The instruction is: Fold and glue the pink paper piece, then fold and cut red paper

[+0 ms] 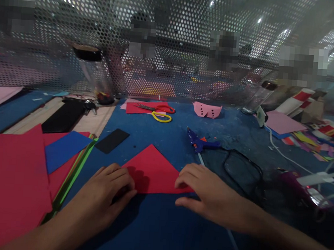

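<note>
A red sheet of paper (151, 174), triangular in outline with its point away from me, lies on the blue tabletop. My left hand (110, 190) is at its left corner, fingers curled and thumb pressed against the fingertips at the paper's near edge. At the right corner, my right hand (202, 187) rests its bent fingertips on the paper. Its thumb stays apart from the fingers, on the near side of the edge. Both hands hide the side corners of the sheet. Just beyond the right hand lies a blue glue gun (199, 141) with a glue stick in it.
Scissors (162, 117) with red and yellow handles lie on red paper. A pink cut-out with holes (207, 110) stands near the perforated screen (159, 74). Red sheets (9, 178), a blue piece (67, 148) and a black piece (113, 140) are left; a power strip (316, 178) and cables are right.
</note>
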